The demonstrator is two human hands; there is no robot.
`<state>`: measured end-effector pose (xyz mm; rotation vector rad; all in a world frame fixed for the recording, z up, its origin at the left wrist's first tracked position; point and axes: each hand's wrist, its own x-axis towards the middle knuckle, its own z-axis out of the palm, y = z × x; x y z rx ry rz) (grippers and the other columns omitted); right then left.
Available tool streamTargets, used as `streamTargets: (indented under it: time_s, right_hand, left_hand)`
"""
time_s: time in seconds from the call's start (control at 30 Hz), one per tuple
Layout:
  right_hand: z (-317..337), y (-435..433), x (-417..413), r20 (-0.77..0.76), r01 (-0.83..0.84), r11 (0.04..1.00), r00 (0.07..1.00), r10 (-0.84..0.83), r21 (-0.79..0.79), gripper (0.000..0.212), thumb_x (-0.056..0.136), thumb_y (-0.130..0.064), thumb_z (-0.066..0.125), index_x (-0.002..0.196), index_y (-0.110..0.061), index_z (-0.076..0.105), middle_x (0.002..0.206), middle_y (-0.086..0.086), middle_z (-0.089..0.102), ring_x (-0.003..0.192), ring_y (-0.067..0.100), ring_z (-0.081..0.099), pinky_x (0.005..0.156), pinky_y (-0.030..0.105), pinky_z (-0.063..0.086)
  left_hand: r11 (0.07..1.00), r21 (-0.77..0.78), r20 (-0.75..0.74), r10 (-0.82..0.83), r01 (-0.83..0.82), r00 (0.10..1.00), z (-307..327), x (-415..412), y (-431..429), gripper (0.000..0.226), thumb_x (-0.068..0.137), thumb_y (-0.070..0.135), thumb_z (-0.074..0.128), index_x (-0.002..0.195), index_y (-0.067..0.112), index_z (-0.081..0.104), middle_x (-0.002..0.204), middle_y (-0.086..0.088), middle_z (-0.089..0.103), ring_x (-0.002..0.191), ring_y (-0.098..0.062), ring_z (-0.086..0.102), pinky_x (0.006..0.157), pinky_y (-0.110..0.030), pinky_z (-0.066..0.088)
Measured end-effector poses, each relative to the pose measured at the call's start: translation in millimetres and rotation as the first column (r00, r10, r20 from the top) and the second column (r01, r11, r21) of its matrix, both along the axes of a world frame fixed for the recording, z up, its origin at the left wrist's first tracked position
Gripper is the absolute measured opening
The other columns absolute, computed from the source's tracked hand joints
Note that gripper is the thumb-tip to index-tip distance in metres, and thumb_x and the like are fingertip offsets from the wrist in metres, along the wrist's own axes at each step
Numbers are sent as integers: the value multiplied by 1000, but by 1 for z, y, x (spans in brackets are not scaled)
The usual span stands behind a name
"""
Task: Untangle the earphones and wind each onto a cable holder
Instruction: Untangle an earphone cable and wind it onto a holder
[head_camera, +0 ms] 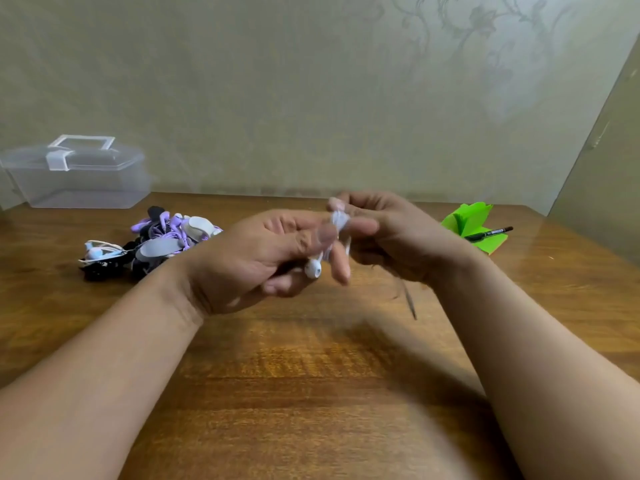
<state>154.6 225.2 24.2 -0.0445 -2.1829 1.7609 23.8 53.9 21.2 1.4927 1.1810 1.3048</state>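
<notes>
White earphone (313, 268): held in the air above the table (311, 393) between both hands; the bud hangs below the left fingers and the cord is bunched where the hands meet, likely for winding.
Left hand (263, 251): grip pinches the bunched cord, seemingly to steady it.
Right hand (391, 237): grip curled on the same cord; too blurred to show a holder.
Pile of earphones (156, 240): on the table to the left, within reach.
Clear box (79, 174): behind the pile, lid on.
Green paper (474, 230), pen (488, 233): far right, out of the way.
</notes>
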Motion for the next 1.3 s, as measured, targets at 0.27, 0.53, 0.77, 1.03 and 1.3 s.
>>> streamTargets:
  time_s: [0.27, 0.53, 0.77, 1.03, 1.3]
  right_hand:
    - [-3, -15, -6, 195, 41, 955, 975, -102, 294, 30, 108, -34, 55, 102, -12, 74, 67, -2, 47, 58, 15, 33, 51, 30, 27]
    - [20, 3, 16, 58, 74, 985, 995, -84, 158, 34, 90, -29, 67, 92, 5, 64, 51, -10, 48, 45, 6, 28, 44, 19, 24]
    - [10, -1, 5, -73, -196, 975, 979, 189, -104, 20, 87, -29, 70, 71, -18, 69, 69, 14, 42, 53, 12, 25, 43, 17, 30]
    - [4, 6, 0, -191, -104, 959, 980, 54, -263, 14, 93, -16, 65, 82, -11, 57, 66, -4, 45, 51, 4, 31, 44, 16, 27]
    - [-12, -29, -21, 138, 197, 948, 962, -236, 250, 28, 107, -34, 56, 98, -13, 72, 65, -5, 52, 55, 13, 36, 48, 27, 29]
  left_hand:
    - [757, 234, -284, 654, -611, 701, -4, -25, 13, 31, 110, 27, 46, 128, 16, 69, 128, 12, 70, 78, 15, 61, 71, -14, 49]
    - [978, -48, -203, 189, -202, 961, -1, -7, 1, 37, 106, 37, 44, 100, 11, 69, 90, -11, 70, 43, -11, 31, 45, -21, 22]
    - [995, -35, 178, -84, 92, 980, -1, -19, -5, 42, 106, 28, 44, 126, -1, 68, 82, -7, 68, 37, -6, 20, 46, -24, 17]
    - [985, -15, 254, -162, 171, 954, -4, -9, -2, 48, 105, 28, 44, 137, -4, 58, 86, -11, 64, 37, -6, 16, 48, -22, 21]
    - [836, 127, 45, 533, -534, 845, -7, -20, 17, 29, 109, 20, 48, 133, 22, 63, 130, 1, 71, 38, -3, 29, 42, -18, 24]
